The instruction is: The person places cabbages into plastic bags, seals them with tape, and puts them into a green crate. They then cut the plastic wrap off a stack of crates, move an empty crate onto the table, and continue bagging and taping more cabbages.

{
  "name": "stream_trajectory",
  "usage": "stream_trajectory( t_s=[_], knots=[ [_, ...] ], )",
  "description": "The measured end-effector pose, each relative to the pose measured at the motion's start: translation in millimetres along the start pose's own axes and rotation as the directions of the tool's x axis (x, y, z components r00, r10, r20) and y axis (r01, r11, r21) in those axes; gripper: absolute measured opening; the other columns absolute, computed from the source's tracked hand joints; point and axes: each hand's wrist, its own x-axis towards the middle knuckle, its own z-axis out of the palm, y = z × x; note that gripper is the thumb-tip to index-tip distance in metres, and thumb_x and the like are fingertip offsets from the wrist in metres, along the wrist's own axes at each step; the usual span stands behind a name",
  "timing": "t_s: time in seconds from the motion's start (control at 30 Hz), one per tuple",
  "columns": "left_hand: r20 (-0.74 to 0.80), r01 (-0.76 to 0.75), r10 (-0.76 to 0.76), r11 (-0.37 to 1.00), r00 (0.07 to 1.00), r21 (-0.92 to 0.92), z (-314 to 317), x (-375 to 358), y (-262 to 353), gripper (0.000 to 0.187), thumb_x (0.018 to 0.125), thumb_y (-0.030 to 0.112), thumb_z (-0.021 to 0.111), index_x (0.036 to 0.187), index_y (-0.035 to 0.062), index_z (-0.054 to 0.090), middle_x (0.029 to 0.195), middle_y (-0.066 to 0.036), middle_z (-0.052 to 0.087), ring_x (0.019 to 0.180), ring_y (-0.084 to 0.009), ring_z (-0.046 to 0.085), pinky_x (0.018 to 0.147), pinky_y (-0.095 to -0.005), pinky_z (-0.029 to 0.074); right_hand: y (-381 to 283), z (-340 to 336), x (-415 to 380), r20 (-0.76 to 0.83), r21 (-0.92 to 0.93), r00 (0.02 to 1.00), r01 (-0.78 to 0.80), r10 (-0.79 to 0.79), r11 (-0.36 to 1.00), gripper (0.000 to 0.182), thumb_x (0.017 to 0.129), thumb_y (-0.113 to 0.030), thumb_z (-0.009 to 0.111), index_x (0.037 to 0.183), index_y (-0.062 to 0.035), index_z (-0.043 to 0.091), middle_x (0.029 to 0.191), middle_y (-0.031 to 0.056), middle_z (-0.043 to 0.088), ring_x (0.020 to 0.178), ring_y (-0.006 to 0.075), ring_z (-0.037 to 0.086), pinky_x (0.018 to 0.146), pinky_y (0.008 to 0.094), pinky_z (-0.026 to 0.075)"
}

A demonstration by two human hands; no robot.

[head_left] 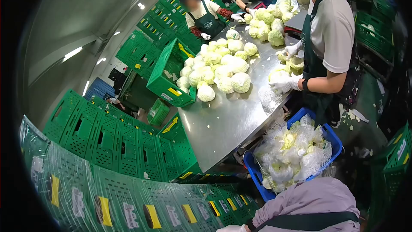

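At the bottom edge my right hand [231, 229] shows in part, in a white glove under a lilac sleeve [309, 197]. Its fingers are cut off by the frame, so whether it holds anything is hidden. Nearest to it are stacked green crates [159, 202] with yellow handles, wrapped in clear film at the left. My left hand is out of view. Just beyond my sleeve stands a blue basket [339, 139], filled with white foam nets [296, 154] and pale leaves.
A metal table [214, 124] bears many pale cabbages [223, 66]. A tilted green crate [167, 81] stands at its left edge. At the right, a co-worker [330, 30] handles a cabbage and netting; two more people stand behind. Leaf scraps litter the floor [360, 129].
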Motion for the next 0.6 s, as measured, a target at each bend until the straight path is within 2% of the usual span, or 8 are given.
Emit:
stream_trajectory(
  t_s=[0.23,0.33,0.43,0.47,0.5,0.53,0.57,0.6],
  knots=[
    [0.037,0.015,-0.015,1.000,0.999,0.012,-8.5,-1.1,5.0,0.021,0.087,0.027,0.057,0.078,0.0071,0.059,0.073,-0.014,0.060,0.068,-0.0333,0.057,0.061,-0.0430,0.045,-4.6,-2.0,-0.5,0.025,0.008,0.999,-0.032,0.031,0.999,0.038,0.089,-0.040,0.054,0.112,-0.0103,0.061,0.091,0.0129,0.059,0.081,0.0319,0.057,0.070,0.0404,0.046],
    [0.056,0.034,-0.030,0.997,0.998,-0.069,-4.4,-2.5,0.1,0.023,0.086,0.028,0.058,0.078,0.0069,0.059,0.073,-0.014,0.060,0.069,-0.0334,0.057,0.062,-0.0428,0.045,-7.4,-3.7,0.3,0.047,0.009,0.998,-0.048,0.047,0.999,0.038,0.089,-0.040,0.055,0.112,-0.0098,0.061,0.092,0.0129,0.060,0.082,0.0327,0.057,0.071,0.0408,0.046],
    [-0.012,-0.013,0.013,1.000,1.000,-0.001,5.3,-9.8,-7.0,0.024,0.086,0.029,0.060,0.083,0.0053,0.058,0.082,-0.015,0.058,0.080,-0.0319,0.056,0.071,-0.0415,0.044,-7.1,-8.2,1.3,0.033,0.034,0.999,-0.020,0.019,0.999,0.038,0.089,-0.039,0.055,0.111,-0.0093,0.060,0.091,0.0137,0.060,0.082,0.0347,0.056,0.072,0.0418,0.046],
    [0.017,-0.021,0.022,0.998,1.000,-0.061,6.2,-12.7,-1.4,0.023,0.087,0.027,0.059,0.089,0.0047,0.057,0.089,-0.015,0.058,0.087,-0.0314,0.054,0.076,-0.0408,0.042,-4.8,-6.4,1.7,0.013,0.059,1.000,0.019,-0.020,0.998,0.038,0.089,-0.039,0.055,0.111,-0.0091,0.060,0.091,0.0144,0.060,0.083,0.0362,0.056,0.073,0.0427,0.046],
    [0.070,-0.017,0.029,0.987,0.997,-0.163,5.2,-16.6,4.9,0.022,0.088,0.025,0.058,0.094,0.0041,0.057,0.096,-0.015,0.057,0.094,-0.0309,0.053,0.082,-0.0400,0.041,2.8,-3.4,3.6,-0.039,-0.033,0.992,0.117,-0.118,0.993,0.031,0.090,-0.032,0.057,0.110,-0.0082,0.060,0.083,0.0094,0.061,0.072,0.0262,0.057,0.065,0.0353,0.046],
    [0.152,0.011,0.039,0.948,0.988,-0.317,0.3,-25.1,18.3,0.022,0.088,0.023,0.057,0.099,0.0035,0.057,0.102,-0.015,0.056,0.100,-0.0303,0.051,0.088,-0.0393,0.039,-21.4,-17.8,4.7,0.082,-0.003,0.987,-0.141,0.141,0.990,0.028,0.089,-0.033,0.054,0.087,-0.0063,0.046,0.075,0.0104,0.051,0.070,0.0293,0.052,0.064,0.0384,0.042],
    [0.276,0.111,0.048,0.839,0.960,-0.532,-6.3,-41.7,46.1,0.024,0.089,0.021,0.056,0.105,0.0029,0.056,0.109,-0.014,0.055,0.107,-0.0298,0.049,0.093,-0.0386,0.038,-8.3,-12.5,4.2,0.029,-0.001,0.993,-0.118,0.118,0.993,0.027,0.089,-0.033,0.055,0.088,-0.0062,0.049,0.075,0.0110,0.053,0.070,0.0296,0.054,0.065,0.0372,0.044],
    [0.389,0.249,0.053,0.688,0.920,-0.682,-16.2,-56.2,73.6,0.026,0.090,0.019,0.054,0.110,0.0023,0.056,0.115,-0.014,0.054,0.114,-0.0293,0.048,0.099,-0.0379,0.036,-2.7,-13.9,3.1,0.015,0.044,0.991,-0.130,0.130,0.990,0.028,0.087,-0.033,0.056,0.098,-0.0078,0.055,0.084,0.0130,0.059,0.081,0.0342,0.059,0.071,0.0406,0.046]
  ],
)
